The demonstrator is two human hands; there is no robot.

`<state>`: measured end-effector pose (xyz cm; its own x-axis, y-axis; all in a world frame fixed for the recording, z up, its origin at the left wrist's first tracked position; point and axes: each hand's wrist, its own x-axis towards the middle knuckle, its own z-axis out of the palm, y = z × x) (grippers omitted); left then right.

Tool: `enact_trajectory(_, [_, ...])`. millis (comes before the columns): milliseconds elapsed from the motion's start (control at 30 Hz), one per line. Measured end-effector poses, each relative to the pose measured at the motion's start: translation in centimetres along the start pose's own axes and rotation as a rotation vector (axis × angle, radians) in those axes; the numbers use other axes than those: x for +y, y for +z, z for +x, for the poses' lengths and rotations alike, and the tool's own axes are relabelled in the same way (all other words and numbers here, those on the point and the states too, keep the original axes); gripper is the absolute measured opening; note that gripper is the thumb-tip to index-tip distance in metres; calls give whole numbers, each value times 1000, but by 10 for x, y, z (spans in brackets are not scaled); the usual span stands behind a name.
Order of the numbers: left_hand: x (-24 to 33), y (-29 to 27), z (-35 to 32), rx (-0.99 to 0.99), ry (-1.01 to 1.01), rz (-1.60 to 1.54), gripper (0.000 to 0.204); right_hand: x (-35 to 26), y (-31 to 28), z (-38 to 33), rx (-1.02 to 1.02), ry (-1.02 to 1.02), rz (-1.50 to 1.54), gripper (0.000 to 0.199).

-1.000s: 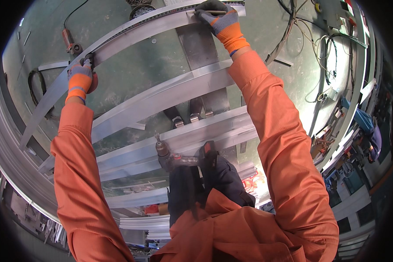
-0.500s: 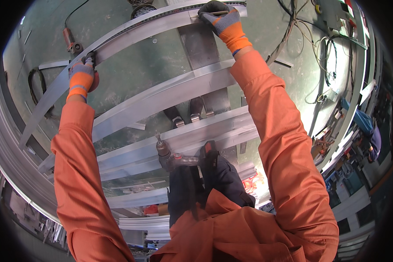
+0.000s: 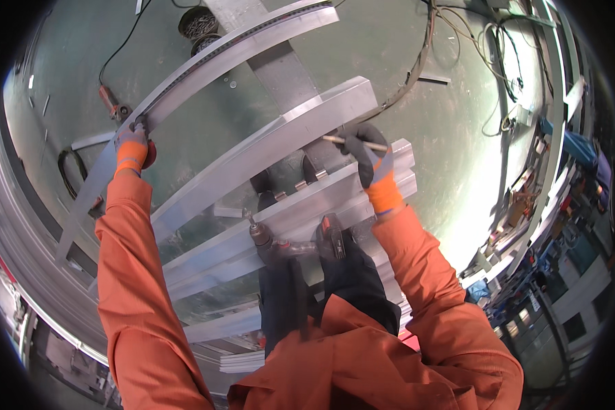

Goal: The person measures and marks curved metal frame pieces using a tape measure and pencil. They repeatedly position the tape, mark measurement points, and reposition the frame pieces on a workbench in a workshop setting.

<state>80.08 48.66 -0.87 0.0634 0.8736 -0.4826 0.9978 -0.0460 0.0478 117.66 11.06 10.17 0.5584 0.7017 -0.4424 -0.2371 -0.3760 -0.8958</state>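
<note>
My left hand (image 3: 132,140), in a grey and orange glove, is closed at the left part of the farthest metal bar (image 3: 253,46). A dark marked strip like a tape measure blade (image 3: 215,51) runs along that bar from this hand to its right end. A rounded red piece, seemingly the tape measure's case, shows beside the palm. My right hand (image 3: 372,156), gloved alike, grips a thin pale pencil (image 3: 335,139). It hovers just right of the second bar (image 3: 301,123) and over the end of a nearer bar (image 3: 348,179).
A cordless drill (image 3: 280,247) lies on the nearer bars by my legs. An angle grinder (image 3: 113,104) and tubs of small metal parts (image 3: 199,26) stand on the green floor. Cables (image 3: 417,78) trail at the right. Long profiles (image 3: 20,225) are stacked at the left.
My right hand has come back from the far bar's right end toward me, with the pencil in it. My left hand stays at the far bar, and the view has shifted.
</note>
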Motion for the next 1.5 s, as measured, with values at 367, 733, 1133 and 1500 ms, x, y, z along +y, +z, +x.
enact_trajectory(367, [108, -33, -48, -261, 297, 96, 69, 29, -54, -182, 363, 123, 176, 21])
enact_trajectory(733, [330, -16, -48, -216, 540, -156, 48, 20, -28, -197, 305, -56, -42, 14])
enact_trajectory(1133, [297, -28, -171, -612, 892, 957, 31, 64, 32, -130, 333, 327, 667, 40])
enact_trajectory(1500, [334, -4, -125, -586, 831, 1101, 33, 85, 80, -63, 515, 115, 609, 26])
